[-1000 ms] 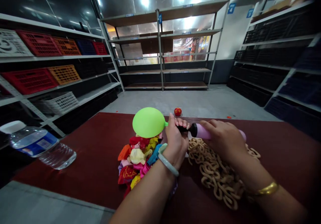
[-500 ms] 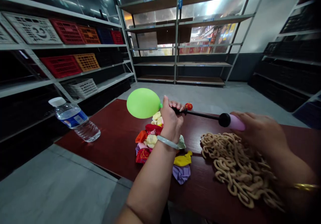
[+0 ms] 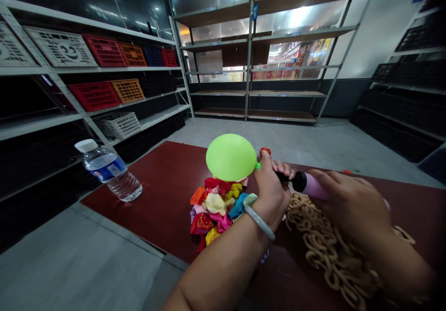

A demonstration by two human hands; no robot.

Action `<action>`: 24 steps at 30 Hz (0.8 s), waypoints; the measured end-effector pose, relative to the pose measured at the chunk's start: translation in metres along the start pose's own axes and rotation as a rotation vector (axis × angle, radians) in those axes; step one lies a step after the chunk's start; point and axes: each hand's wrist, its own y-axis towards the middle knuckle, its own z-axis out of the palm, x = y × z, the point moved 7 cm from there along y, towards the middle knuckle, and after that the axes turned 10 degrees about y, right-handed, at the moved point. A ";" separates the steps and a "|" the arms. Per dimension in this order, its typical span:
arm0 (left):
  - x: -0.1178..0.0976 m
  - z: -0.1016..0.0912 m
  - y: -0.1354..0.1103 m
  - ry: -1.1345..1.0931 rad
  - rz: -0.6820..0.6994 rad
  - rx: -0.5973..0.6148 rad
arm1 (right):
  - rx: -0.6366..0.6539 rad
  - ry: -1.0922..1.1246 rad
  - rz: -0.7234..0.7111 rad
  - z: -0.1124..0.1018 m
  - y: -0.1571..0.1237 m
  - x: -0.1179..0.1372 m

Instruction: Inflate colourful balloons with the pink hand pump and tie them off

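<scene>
A light green balloon (image 3: 231,157), partly inflated, points left from my left hand (image 3: 271,188). That hand is closed around the black front end of a hand balloon pump, with the balloon's neck at the thumb side. My right hand (image 3: 351,206) wraps the pump's pale purple barrel (image 3: 314,185), whose black collar now sits close against my left fingers. Below the green balloon lies a heap of limp coloured balloons (image 3: 215,204), partly covered by my left forearm. Under my right hand a pile of beige loops (image 3: 325,250) spreads over the table.
A water bottle (image 3: 110,171) with a white cap stands on the left of the dark red table (image 3: 149,185). A small red round object (image 3: 265,150) is behind my left hand. Shelves with crates (image 3: 94,95) line the left; a tall rack (image 3: 249,60) stands at the back.
The pump's black rod, drawn out before, is now pushed in, and my hands are close together. My left hand and the balloon shifted right; the balloon looks slightly larger.
</scene>
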 end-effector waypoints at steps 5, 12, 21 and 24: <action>-0.013 0.001 0.004 0.028 0.008 0.028 | 0.002 0.079 -0.018 0.006 0.002 -0.009; -0.072 -0.016 0.021 -0.042 0.140 -0.050 | -0.039 0.054 0.057 -0.007 -0.003 -0.042; -0.044 -0.013 0.018 -0.045 0.076 -0.024 | -0.070 -0.030 0.045 -0.013 -0.005 -0.029; -0.019 -0.007 0.009 -0.030 0.020 0.008 | -0.051 -0.014 0.003 -0.010 -0.002 -0.012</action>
